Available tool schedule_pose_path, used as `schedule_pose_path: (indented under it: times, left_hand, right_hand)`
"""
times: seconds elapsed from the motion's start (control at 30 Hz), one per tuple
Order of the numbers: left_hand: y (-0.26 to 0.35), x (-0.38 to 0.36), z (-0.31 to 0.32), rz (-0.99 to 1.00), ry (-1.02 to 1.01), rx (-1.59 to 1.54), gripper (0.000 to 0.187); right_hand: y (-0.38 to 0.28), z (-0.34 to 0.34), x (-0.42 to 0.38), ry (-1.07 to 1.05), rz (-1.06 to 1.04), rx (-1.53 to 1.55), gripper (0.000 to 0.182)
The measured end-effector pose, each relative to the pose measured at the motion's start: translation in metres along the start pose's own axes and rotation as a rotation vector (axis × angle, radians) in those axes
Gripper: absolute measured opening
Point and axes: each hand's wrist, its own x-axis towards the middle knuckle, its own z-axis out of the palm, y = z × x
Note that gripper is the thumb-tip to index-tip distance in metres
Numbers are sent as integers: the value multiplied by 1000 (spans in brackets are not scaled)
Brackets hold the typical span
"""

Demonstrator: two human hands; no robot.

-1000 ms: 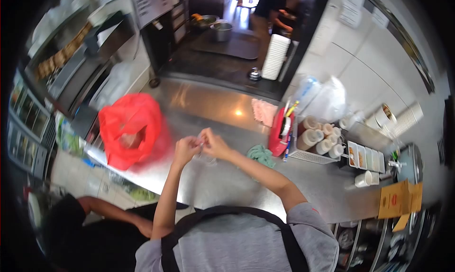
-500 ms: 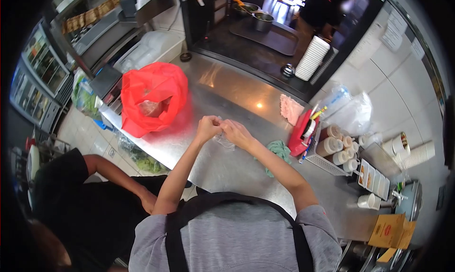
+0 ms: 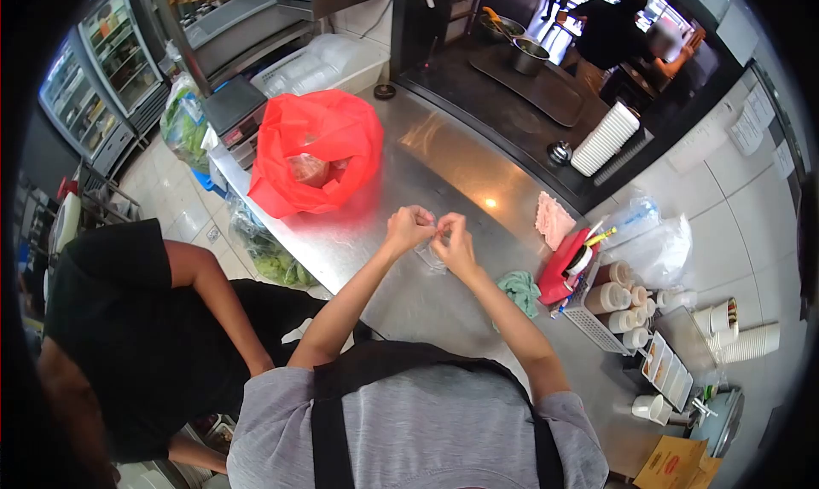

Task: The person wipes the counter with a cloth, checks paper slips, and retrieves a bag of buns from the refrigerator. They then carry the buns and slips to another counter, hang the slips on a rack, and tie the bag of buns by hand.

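Over the steel counter, my left hand (image 3: 411, 231) and my right hand (image 3: 454, 243) face each other with a narrow gap between them. Both have their fingers pinched on a thin clear plastic bag (image 3: 432, 257), which hangs below the fingertips and is hard to make out. Left of my hands stands an open red bag (image 3: 320, 152) with a clear-wrapped item (image 3: 309, 170) inside it. A green cloth (image 3: 519, 292) lies to the right, near my right forearm.
A red tape dispenser (image 3: 565, 267), a pink cloth (image 3: 554, 221) and a basket of sauce bottles (image 3: 607, 298) are on the right. A co-worker in black (image 3: 153, 318) stands at left. Behind the counter, a pass-through shelf (image 3: 478, 105) holds a tray and stacked containers.
My hands have drawn slightly apart, with the plastic bag between them. The view has shifted, so the counter items appear further right. People beyond the pass-through have changed position.
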Motion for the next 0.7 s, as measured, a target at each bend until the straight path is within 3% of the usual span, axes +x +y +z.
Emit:
schedule_pose_path:
  times: [0.13,0.33,0.43,0.53,0.63,0.7]
  left_hand:
    - [-2,2,6,53,14,63,23]
    - [4,1,8,52,26,55,22]
    - [0,1,6,13,9,0,22]
    - [-4,4,4,-32,14,-44,24]
    - [-16,3,5,-34,4,-65,25]
    - [-13,11,6,19,-12,-28,25]
  right_hand:
    - [1,-11,8,-43,-417,-306,30]
    - [-5,-11,12,-43,-426,-380,27]
    - [-5,-11,6,-55,-242,-258,29]
    - [-12,-1,-1,120,153,262,35]
    - [1,3,-7,42,80,-50,33]
    - [-7,-6,0,19,-168,-263,32]
